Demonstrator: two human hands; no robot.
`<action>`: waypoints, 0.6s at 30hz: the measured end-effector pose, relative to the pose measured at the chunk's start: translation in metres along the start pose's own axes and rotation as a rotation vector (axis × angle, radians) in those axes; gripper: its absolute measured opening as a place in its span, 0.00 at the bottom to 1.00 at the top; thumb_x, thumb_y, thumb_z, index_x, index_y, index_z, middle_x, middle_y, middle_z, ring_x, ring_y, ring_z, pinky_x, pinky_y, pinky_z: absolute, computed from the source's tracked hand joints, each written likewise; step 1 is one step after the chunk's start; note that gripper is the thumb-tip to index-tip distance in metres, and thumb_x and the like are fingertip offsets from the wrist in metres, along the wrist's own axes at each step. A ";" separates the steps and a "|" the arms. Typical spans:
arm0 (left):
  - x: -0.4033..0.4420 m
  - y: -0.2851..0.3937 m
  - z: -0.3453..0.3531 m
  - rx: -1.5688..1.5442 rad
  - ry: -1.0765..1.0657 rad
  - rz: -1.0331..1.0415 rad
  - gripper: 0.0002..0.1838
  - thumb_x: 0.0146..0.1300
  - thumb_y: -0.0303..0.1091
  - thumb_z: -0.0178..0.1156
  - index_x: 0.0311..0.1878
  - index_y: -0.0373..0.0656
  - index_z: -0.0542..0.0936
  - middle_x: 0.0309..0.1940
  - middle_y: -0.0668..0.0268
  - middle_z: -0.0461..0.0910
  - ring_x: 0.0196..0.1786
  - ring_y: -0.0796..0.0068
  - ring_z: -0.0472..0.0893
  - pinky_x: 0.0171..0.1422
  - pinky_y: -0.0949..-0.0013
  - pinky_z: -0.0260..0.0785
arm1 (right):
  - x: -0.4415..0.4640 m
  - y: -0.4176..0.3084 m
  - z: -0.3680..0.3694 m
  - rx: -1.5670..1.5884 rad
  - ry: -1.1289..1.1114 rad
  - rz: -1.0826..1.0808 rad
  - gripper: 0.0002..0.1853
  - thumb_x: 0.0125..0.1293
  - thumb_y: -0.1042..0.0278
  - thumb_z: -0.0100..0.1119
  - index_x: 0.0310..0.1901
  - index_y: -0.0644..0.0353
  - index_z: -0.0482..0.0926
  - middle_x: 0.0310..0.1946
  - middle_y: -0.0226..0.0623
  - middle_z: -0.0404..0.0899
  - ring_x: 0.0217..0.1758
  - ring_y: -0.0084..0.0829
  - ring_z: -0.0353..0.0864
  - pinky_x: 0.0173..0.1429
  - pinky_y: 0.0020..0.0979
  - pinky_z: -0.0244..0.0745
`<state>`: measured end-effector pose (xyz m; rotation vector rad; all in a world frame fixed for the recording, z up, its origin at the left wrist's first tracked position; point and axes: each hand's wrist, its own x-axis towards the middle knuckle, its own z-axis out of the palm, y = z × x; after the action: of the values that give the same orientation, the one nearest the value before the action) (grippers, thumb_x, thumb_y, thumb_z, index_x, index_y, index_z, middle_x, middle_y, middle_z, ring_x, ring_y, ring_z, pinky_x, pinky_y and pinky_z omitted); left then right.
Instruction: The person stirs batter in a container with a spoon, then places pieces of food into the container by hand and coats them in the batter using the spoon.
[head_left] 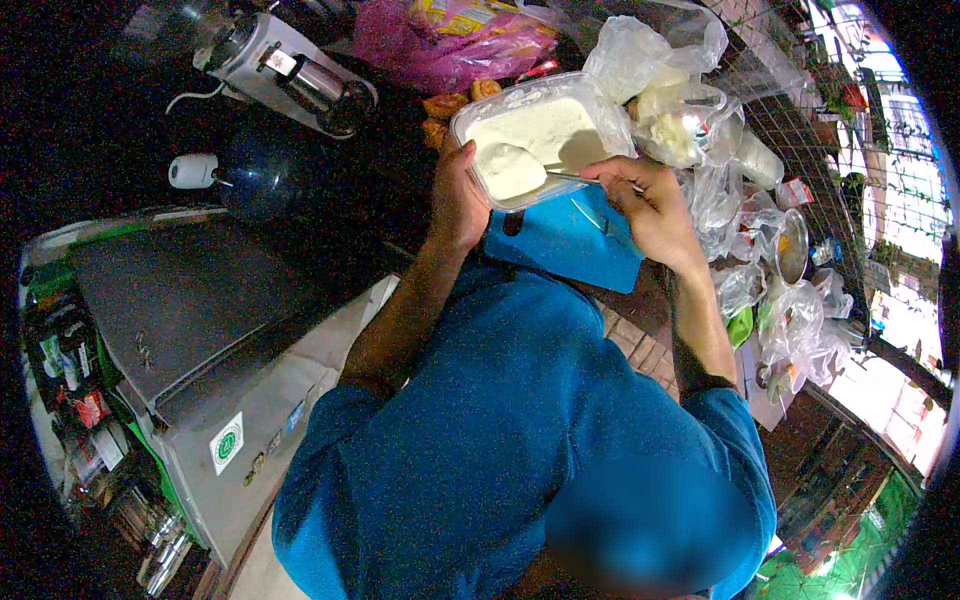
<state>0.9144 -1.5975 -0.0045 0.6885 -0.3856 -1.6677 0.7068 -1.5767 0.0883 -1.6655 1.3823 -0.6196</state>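
Observation:
My left hand (460, 200) grips the near left corner of a clear plastic container (458, 125), thumb over its rim. White, creamy stuff (545, 125) fills much of the container. In my right hand (650, 205) is the thin metal handle of a spoon (568, 178), pinched between thumb and fingers. A heaped white scoop (512, 168) covers the spoon's bowl, inside the container near its left end. Below the container lies a blue cutting board (570, 245) with a slot in it, partly hidden by the container and my right hand.
Browned food pieces (440, 118) lie beyond the container's left side. A pink plastic bag (400, 45) is behind them. Several clear plastic bags (715, 200) crowd the right side by a wire mesh. A grey-and-silver appliance (300, 80) stands at the upper left, above a grey-topped cabinet (190, 290).

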 end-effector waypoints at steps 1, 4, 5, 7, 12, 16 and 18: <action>0.000 0.000 0.000 0.000 -0.001 0.000 0.30 0.63 0.39 0.47 0.67 0.37 0.61 0.63 0.53 0.68 0.65 0.57 0.69 0.71 0.54 0.59 | 0.000 0.000 -0.001 -0.001 0.001 0.000 0.10 0.67 0.76 0.50 0.42 0.65 0.81 0.24 0.26 0.73 0.28 0.18 0.67 0.35 0.22 0.65; 0.000 0.000 -0.002 0.037 0.006 0.005 0.29 0.63 0.40 0.47 0.66 0.36 0.62 0.61 0.53 0.70 0.64 0.57 0.71 0.70 0.55 0.60 | 0.000 -0.003 -0.007 0.024 0.025 -0.043 0.10 0.67 0.75 0.50 0.43 0.66 0.81 0.25 0.25 0.74 0.29 0.17 0.67 0.35 0.22 0.64; 0.000 0.000 -0.003 0.049 0.009 0.007 0.29 0.63 0.40 0.47 0.65 0.35 0.63 0.61 0.53 0.70 0.63 0.57 0.72 0.70 0.55 0.60 | -0.001 -0.009 -0.012 0.042 0.000 0.032 0.11 0.64 0.76 0.49 0.43 0.64 0.82 0.29 0.31 0.78 0.33 0.22 0.72 0.40 0.25 0.68; 0.000 0.001 -0.002 0.061 0.012 0.008 0.29 0.63 0.40 0.47 0.65 0.34 0.63 0.60 0.53 0.71 0.63 0.57 0.72 0.70 0.55 0.60 | -0.001 -0.015 -0.019 0.060 -0.024 0.106 0.12 0.61 0.77 0.49 0.42 0.62 0.82 0.32 0.38 0.82 0.37 0.27 0.78 0.45 0.28 0.73; -0.001 0.002 -0.001 0.024 -0.040 0.032 0.31 0.61 0.42 0.49 0.66 0.36 0.62 0.62 0.54 0.69 0.65 0.58 0.70 0.70 0.55 0.60 | -0.003 -0.030 -0.034 0.031 0.112 -0.036 0.12 0.65 0.75 0.48 0.43 0.62 0.82 0.34 0.37 0.82 0.38 0.28 0.79 0.45 0.29 0.73; -0.001 0.001 -0.002 0.016 -0.022 0.033 0.33 0.60 0.43 0.51 0.67 0.36 0.62 0.63 0.54 0.69 0.66 0.58 0.68 0.71 0.54 0.58 | -0.010 -0.057 -0.049 -0.090 0.152 -0.046 0.12 0.69 0.71 0.48 0.43 0.62 0.82 0.33 0.36 0.82 0.34 0.26 0.78 0.41 0.27 0.72; 0.001 -0.001 -0.005 -0.047 -0.060 -0.010 0.34 0.60 0.44 0.52 0.67 0.36 0.61 0.63 0.53 0.68 0.67 0.57 0.68 0.72 0.54 0.57 | -0.014 -0.065 -0.054 -0.130 0.166 -0.058 0.12 0.69 0.71 0.48 0.43 0.62 0.82 0.33 0.36 0.82 0.34 0.25 0.77 0.41 0.27 0.72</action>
<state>0.9171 -1.5977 -0.0093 0.6081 -0.3851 -1.7041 0.6935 -1.5788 0.1732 -1.7963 1.5240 -0.7283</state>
